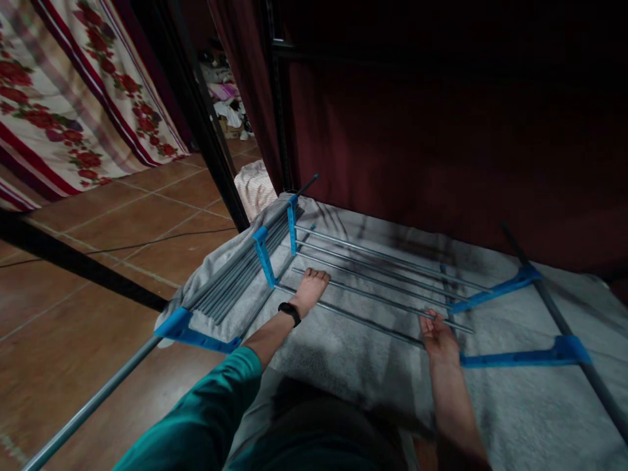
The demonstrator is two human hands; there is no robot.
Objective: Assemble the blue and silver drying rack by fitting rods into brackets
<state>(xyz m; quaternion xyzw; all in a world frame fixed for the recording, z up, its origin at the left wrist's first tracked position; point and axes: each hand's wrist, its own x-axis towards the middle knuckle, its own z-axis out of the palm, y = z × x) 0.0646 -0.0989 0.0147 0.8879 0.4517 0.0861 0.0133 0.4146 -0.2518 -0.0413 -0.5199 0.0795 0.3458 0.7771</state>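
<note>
A loose grey metal rod (375,297) is held across a rack frame with blue plastic brackets. My left hand (313,291), with a dark band on its wrist, is closed around the rod near its left end. Near the other end, my right hand (438,335) has its fingers curled on the same rod. Both rod ends stick out past the hands, apart from the brackets. Several similar rods run between the left blue bracket (265,258) and the right blue bracket (495,292). A nearer front rod (367,322) passes below my hands; its right end is hidden behind my right hand.
The frame lies on a grey blanket (343,366). More thin rods (250,268) lie bundled along the left side. A long tube (98,402) reaches out over the tiled floor (161,229). Dark metal posts (210,124) and a maroon curtain (417,144) stand beyond.
</note>
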